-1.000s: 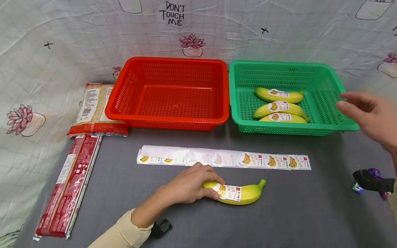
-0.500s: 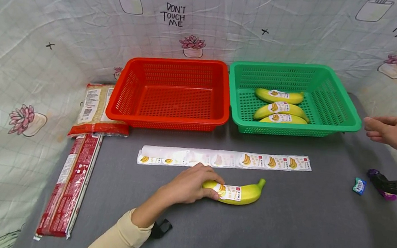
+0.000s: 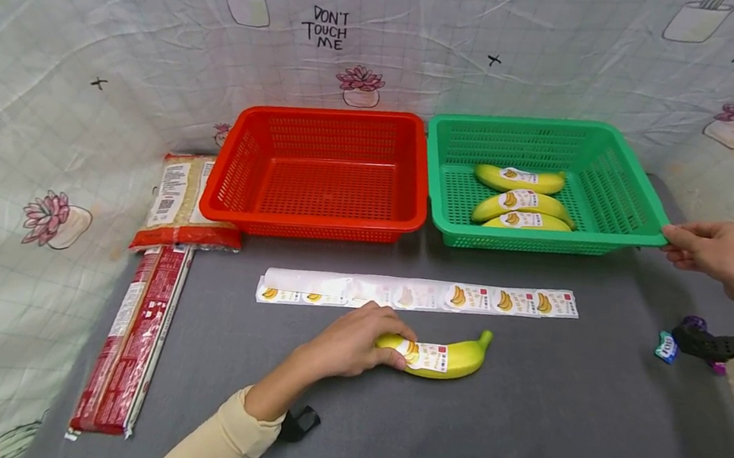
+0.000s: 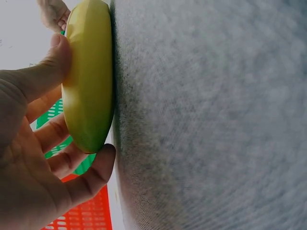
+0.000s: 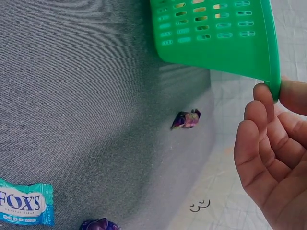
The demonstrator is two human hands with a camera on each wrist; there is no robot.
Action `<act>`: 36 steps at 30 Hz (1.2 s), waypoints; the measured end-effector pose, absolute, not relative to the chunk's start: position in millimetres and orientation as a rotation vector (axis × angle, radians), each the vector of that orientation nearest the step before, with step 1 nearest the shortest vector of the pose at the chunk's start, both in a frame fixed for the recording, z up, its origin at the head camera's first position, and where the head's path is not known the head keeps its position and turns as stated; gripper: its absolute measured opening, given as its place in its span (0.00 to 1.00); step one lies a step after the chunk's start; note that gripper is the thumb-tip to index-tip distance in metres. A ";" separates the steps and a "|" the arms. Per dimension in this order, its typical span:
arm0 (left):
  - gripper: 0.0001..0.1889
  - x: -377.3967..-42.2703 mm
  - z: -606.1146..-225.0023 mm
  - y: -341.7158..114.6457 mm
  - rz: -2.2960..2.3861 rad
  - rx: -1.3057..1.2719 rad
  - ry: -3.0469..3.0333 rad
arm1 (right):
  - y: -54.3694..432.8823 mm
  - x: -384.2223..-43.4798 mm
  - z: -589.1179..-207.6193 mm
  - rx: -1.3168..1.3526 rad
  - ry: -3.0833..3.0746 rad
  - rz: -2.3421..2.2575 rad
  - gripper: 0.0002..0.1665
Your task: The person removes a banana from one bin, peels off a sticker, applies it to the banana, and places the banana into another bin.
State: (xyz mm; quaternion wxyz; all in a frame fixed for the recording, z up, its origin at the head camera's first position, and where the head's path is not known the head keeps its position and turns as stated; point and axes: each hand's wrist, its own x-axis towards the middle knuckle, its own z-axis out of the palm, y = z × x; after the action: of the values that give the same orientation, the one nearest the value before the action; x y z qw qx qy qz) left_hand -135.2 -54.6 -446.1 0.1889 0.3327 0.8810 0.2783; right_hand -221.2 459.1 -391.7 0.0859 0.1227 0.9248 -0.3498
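Note:
A yellow banana (image 3: 464, 359) with a printed label lies on the dark table. My left hand (image 3: 353, 343) holds its left end between thumb and fingers; the left wrist view shows the thumb on one side of the banana (image 4: 88, 76) and fingers on the other. At the right, my right hand (image 3: 724, 257) pinches the front right corner of the green basket (image 3: 544, 242). In the right wrist view, thumb and index finger clasp the rim of the green basket (image 5: 216, 52). Three labelled bananas (image 3: 527, 201) lie inside that basket.
An empty-looking red basket (image 3: 312, 225) stands left of the green one. A strip of banana stickers (image 3: 424, 293) lies in front of both. Wrapped candies (image 3: 666, 347) are near the right wrist. A grain bag (image 3: 171, 197) and long red packet (image 3: 126, 344) lie at left.
My right hand has moved from above the green basket's right side, out to the right, then in to grip its front right corner. The left hand stays on the banana.

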 end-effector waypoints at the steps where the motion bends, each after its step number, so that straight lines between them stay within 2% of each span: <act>1: 0.18 -135.3 -446.1 -54.4 0.784 0.937 2.476 | 459.2 -220.6 -391.6 0.372 2.755 -1.039 0.44; 23: 0.17 -134.6 -436.8 -53.0 0.827 0.948 2.523 | 460.3 -220.0 -393.4 0.365 2.737 -1.100 0.42; 29: 0.18 -139.6 -411.2 -48.1 0.857 0.993 2.564 | 460.0 -219.9 -393.5 0.359 2.746 -1.084 0.43; 36: 0.19 -152.0 -364.6 -37.8 0.875 1.035 2.662 | 459.2 -219.3 -393.2 0.356 2.746 -1.087 0.43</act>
State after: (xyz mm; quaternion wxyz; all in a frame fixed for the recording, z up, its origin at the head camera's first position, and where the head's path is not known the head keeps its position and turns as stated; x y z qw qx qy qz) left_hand -152.0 -37.8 -364.6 0.0774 0.3454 0.8885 0.2921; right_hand -219.3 459.2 -393.2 0.0833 0.1192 0.9199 -0.3641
